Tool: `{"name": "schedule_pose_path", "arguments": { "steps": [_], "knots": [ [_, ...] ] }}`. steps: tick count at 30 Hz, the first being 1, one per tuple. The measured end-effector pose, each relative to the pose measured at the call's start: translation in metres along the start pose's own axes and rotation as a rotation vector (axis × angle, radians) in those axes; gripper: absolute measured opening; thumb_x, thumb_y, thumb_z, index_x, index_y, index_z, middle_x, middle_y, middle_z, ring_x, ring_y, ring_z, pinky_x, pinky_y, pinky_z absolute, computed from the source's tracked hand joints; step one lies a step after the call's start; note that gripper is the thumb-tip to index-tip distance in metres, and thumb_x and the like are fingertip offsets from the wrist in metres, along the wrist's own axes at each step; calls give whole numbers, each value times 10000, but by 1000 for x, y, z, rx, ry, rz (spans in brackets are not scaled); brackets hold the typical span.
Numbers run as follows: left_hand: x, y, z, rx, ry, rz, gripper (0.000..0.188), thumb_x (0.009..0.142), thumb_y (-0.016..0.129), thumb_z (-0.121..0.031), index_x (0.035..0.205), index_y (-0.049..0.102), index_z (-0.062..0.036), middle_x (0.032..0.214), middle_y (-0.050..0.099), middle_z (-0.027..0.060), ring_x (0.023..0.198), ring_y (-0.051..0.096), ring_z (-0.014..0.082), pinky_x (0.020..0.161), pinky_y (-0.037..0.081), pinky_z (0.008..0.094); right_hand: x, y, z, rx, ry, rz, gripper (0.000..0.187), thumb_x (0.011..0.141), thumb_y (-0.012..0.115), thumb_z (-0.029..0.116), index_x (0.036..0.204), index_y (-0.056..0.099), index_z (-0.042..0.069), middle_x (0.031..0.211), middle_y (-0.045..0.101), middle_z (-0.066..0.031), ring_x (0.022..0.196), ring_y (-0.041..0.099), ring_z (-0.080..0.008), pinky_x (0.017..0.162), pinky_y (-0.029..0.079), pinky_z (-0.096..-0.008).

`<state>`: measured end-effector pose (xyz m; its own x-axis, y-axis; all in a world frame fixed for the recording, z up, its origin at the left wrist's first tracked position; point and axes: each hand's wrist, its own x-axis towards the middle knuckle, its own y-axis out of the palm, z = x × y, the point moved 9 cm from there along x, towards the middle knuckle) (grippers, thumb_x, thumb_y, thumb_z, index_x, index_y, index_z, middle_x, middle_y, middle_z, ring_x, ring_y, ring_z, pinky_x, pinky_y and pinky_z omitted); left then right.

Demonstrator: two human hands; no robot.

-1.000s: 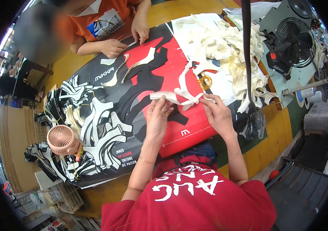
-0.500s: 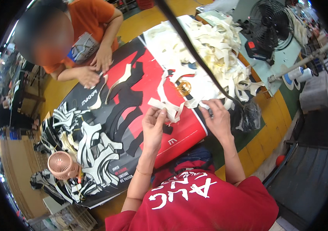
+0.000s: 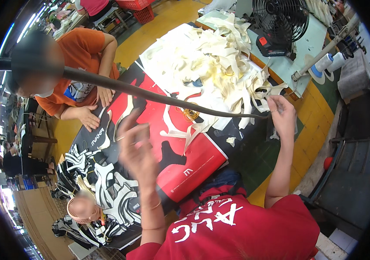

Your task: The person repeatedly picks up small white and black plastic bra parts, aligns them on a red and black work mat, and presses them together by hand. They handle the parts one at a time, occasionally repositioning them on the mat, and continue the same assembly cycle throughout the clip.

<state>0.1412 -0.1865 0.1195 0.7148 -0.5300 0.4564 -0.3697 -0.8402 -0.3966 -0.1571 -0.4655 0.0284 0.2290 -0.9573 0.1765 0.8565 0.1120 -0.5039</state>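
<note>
Left hand [image 3: 139, 149]: raised over the mat [image 3: 202, 158], toward the left; too blurred to tell wide from narrow, or bare from holding.
Right hand [image 3: 283, 116]: out at the right edge of the heap [image 3: 202, 60], with thumb and forefinger bent toward each other; cannot tell whether pinching any fabric.
Strips [image 3: 199, 127]: lying on the red part of the mat, between both hands, on the near side of the heap; perhaps touching one another, hard to be sure at this angle.
Black piece [image 3: 170, 157]: flat on the red, near the strips and right of the left hand.
Scrap [image 3: 231, 141]: on the dark surface at right, apart from the strips.
Bands [image 3: 189, 114]: in a loose coil just beyond the strips.
Pale pieces [image 3: 105, 142]: at left on the mat, near a co-worker's hand [image 3: 88, 118].
Done, by the look: stacks [image 3: 120, 190] of black-and-white pieces gathered at near left; a few strips out from the heap.
Left, by judgement: most of the heap, loose and tangled on the far side.
Progress: judged well short of finished, given so large a heap.
</note>
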Motion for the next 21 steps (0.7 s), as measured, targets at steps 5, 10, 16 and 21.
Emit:
{"name": "schedule_pose_path", "arguments": {
  "steps": [5,10,16,21],
  "knots": [
    [21,-107,-107,-220,517,-383,139,901,583,8,1012,665,-11,1277,622,136,1197,580,222,1019,442,351,23,20,5,-120,-81,60,270,928,699,224,1032,695,-24,842,702,-141,769,655,-194,749,515,-327],
    [79,-105,-142,-85,621,-317,142,912,585,-7,1038,651,-6,1266,622,132,1187,579,214,1006,444,344,39,46,28,-130,-157,168,233,935,693,190,1033,695,-21,816,689,-92,754,620,-132,726,503,-303],
    [132,-94,-142,44,588,-245,153,924,587,-24,1068,635,0,1253,622,127,1174,578,205,991,447,336,63,77,85,-185,-409,241,235,927,686,238,981,706,10,809,688,-169,757,661,-300,703,497,-384],
    [153,-96,-133,118,563,-223,168,934,589,-38,1093,621,6,1242,622,123,1164,577,197,978,450,330,106,131,125,-243,-471,410,224,916,692,238,995,727,32,809,699,-157,733,672,-286,692,500,-391]
  ]
}}
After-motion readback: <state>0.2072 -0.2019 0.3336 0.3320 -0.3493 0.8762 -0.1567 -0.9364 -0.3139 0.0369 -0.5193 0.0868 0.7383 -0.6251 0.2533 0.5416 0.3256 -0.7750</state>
